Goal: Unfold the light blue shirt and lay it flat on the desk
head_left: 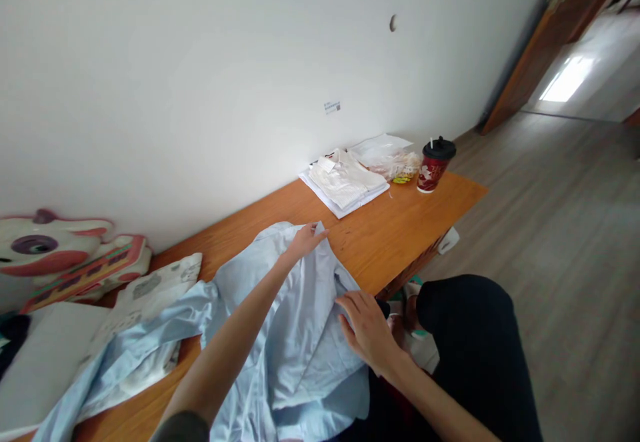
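Observation:
A light blue shirt (280,335) lies spread on the wooden table (380,229), one sleeve trailing off to the left. My left hand (306,239) reaches out and pinches the shirt's far edge. My right hand (367,332) presses flat on the shirt's near edge at the table's front, fingers spread. My dark-clothed knee (470,335) is just right of that hand.
A folded white shirt (345,185) lies at the table's far end, with a clear plastic bag (387,155) and a red lidded cup (434,165) beside it. A pink and white toy (65,255), patterned cloth (155,289) and a grey pad (45,355) sit at left. The wall runs behind.

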A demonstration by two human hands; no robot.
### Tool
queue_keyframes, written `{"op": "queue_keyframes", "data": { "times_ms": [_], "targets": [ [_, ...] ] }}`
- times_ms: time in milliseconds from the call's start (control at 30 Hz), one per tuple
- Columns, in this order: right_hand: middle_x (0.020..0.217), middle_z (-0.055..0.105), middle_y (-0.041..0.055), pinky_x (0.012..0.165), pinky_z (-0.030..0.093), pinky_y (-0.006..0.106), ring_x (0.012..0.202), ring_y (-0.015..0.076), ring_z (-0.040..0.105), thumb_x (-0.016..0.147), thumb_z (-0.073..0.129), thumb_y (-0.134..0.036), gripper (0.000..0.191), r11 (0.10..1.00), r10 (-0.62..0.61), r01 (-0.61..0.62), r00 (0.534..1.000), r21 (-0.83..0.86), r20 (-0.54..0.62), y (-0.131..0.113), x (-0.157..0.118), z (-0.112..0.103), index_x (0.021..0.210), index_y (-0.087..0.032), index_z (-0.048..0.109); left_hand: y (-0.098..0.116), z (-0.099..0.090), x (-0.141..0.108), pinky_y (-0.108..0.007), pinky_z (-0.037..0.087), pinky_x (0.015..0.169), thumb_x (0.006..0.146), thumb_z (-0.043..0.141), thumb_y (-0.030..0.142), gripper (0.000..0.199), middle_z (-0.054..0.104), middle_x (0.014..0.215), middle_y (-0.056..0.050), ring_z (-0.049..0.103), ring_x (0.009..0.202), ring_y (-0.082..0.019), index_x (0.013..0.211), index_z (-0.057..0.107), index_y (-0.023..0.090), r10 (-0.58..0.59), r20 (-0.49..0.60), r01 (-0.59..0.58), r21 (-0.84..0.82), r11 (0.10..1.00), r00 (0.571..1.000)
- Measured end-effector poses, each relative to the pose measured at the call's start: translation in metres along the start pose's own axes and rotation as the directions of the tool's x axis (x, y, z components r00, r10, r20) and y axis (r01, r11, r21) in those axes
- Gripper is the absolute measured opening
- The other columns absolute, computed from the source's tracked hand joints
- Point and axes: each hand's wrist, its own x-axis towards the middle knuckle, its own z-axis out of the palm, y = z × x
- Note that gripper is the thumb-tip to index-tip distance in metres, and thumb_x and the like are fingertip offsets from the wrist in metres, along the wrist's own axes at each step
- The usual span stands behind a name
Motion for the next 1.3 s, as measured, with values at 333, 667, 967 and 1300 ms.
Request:
{"op": "queue_keyframes", "data": {
  "times_ms": [333,667,967,1300],
  "targets": [
    [0.108,0.075,0.0088,0.090,0.049,0.035,0.100,0.0254,0.069,0.110,0.043,-0.021,0.021,0.975,0.161,-0.158,0.987,-0.154,0.009,0.052,0.065,-0.022,0.120,-0.021,0.062,-0.015,0.029,0.024,-0.029,0.044,0.065,0.091,0.062,0.047,0.027,0.066,0.069,-0.001,0.062,0.067,-0.019,0.088,0.065,0.020,-0.019,-0.062,0.019,0.007,1.000,0.998],
    [0.108,0.076,0.0080,0.088,0.047,0.034,0.099,0.0256,0.069,0.104,0.056,-0.025,0.019,0.965,0.182,-0.171,0.982,-0.198,0.043,0.065,0.063,-0.039,0.122,-0.021,0.061,-0.017,0.032,0.032,-0.034,0.052,0.083,0.094,0.063,0.031,0.025,0.074,0.086,-0.004,0.070,0.084,-0.022,0.117,0.067,0.021,0.059,-0.105,-0.063,-0.033,0.997,0.993],
    [0.094,0.077,0.0124,0.079,0.047,0.034,0.088,0.0282,0.073,0.101,0.057,-0.026,0.015,0.904,0.248,-0.167,0.955,-0.394,0.164,0.070,0.117,-0.037,0.109,-0.019,0.068,-0.025,0.026,0.057,-0.037,0.054,0.093,0.090,0.060,0.021,0.011,0.077,0.101,-0.009,0.071,0.099,-0.024,0.097,0.069,0.020,0.071,-0.193,-0.074,-0.009,0.997,0.979],
    [0.110,0.078,0.0081,0.092,0.047,0.036,0.100,0.0263,0.068,0.098,0.052,-0.014,0.052,0.979,-0.065,0.106,0.972,-0.173,0.226,0.103,0.136,-0.031,0.148,-0.025,0.062,-0.032,0.034,0.048,-0.039,0.051,0.088,0.099,0.062,0.032,0.013,0.078,0.108,-0.010,0.072,0.095,-0.026,0.108,0.065,0.023,0.073,-0.272,-0.046,0.105,0.993,0.960]
  ]
}}
